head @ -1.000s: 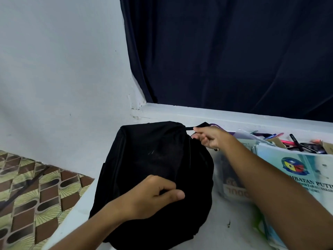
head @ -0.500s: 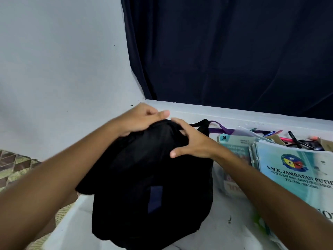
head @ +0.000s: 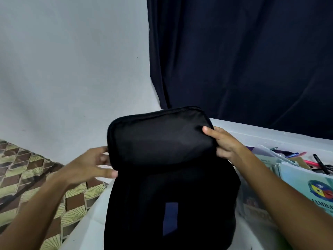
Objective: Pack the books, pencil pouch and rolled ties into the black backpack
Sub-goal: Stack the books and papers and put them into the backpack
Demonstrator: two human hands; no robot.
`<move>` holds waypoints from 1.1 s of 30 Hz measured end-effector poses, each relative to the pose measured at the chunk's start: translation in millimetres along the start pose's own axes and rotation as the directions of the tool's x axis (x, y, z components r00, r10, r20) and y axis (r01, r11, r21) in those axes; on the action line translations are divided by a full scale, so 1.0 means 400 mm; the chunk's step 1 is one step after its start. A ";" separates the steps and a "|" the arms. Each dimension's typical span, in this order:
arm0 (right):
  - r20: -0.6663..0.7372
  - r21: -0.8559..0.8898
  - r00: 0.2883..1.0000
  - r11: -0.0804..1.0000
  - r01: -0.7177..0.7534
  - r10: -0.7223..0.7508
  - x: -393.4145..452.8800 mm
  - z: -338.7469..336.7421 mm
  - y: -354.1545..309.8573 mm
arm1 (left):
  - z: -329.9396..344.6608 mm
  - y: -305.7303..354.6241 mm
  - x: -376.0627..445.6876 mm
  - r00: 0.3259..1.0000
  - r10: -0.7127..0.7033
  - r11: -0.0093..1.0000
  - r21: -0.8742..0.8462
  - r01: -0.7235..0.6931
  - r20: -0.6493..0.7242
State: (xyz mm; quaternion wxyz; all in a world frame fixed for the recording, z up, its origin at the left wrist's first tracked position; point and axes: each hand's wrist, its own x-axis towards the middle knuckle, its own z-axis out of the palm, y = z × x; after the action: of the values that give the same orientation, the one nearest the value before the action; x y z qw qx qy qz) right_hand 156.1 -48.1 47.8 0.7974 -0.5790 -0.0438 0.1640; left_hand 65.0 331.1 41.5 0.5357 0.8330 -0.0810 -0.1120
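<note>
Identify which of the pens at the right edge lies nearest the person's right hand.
The blue pen: it lies at the left of the pen cluster, closest to the right hand gripping the black backpack; the pink pen and black pen lie farther right.

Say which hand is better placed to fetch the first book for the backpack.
Right, probably. The right hand grips the backpack flap on the side where the books lie, just beyond its wrist. The left hand, at the flap's far edge, could hold it up.
</note>
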 end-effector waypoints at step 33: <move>0.066 -0.973 0.987 -0.210 0.097 0.148 0.237 -0.037 0.130 | 0.211 -0.059 0.499 0.973 0.103 0.347 0.909 -0.232 0.209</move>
State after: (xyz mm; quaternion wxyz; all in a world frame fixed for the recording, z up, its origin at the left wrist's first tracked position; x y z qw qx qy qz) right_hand 238.5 -17.6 -17.1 0.0401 -0.9691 -0.2058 0.1299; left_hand 234.2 216.2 -33.9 -0.0231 0.9684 -0.2451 -0.0390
